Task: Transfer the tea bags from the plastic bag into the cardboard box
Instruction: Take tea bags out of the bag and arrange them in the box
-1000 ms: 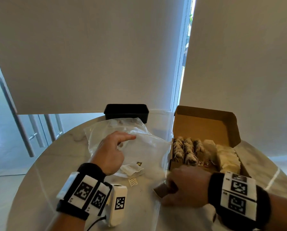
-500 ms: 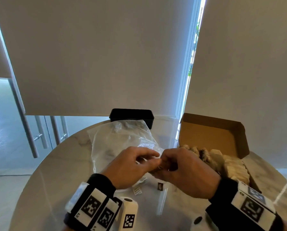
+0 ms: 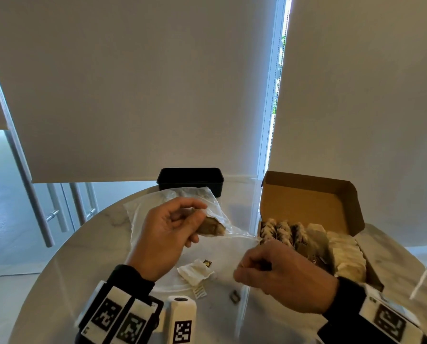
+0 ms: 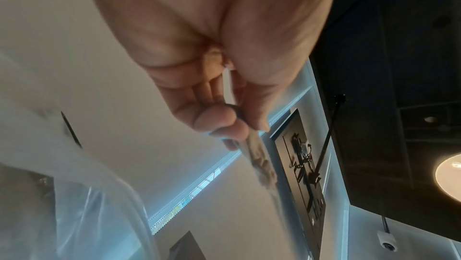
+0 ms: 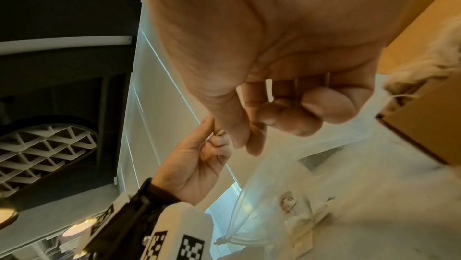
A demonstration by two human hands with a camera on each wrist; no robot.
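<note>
Left hand (image 3: 169,234) raised above the plastic bag (image 3: 142,212), thumb and fingers pinching 1 tea bag (image 3: 211,228) by its upper edge; the sachet hangs free, left of the cardboard box (image 3: 311,207) and well short of it. Right hand (image 3: 282,274) just in front of the cardboard box, fingers curled, thumb pressed to forefinger; it appears to pinch something thin, probably the string or tag, though what exactly cannot be made out. Cardboard box open, lid tipped back, several rows of tea bags (image 3: 284,232) packed inside. Another tea bag (image 3: 195,271) lies on the desk (image 3: 58,269) left of the right hand, with loose tags (image 3: 199,292) beside it.

Likely risks: a string drawn taut between the 2 hands could tear off its tag or rip the paper sachet; a light pinch on the edge may let the sachet drop onto the desk; the tea bag on the desk could be overlooked.
</note>
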